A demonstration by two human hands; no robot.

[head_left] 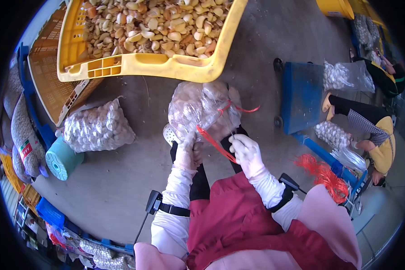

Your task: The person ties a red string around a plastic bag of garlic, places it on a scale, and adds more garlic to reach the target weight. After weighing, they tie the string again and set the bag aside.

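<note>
A clear plastic bag (198,105) full of whitish round pieces, which look like garlic bulbs, is in front of my legs. My left hand (188,152), in a pale glove, is closed on the plastic at the bag's near edge. A red plastic string (216,143) runs from beside the left fingers down towards my right hand (247,155). That gloved hand is pinched around something thin at the bag's near right side; its kind is too small to tell. Another piece of red string (246,109) lies across the bag's right part.
A yellow crate (166,66) of pale cloves stands just beyond the bag. To the left, another filled bag (99,127) lies by a teal bucket (64,158). On the right are a blue cart (301,96), a heap of red string (324,177) and a seated person (382,135).
</note>
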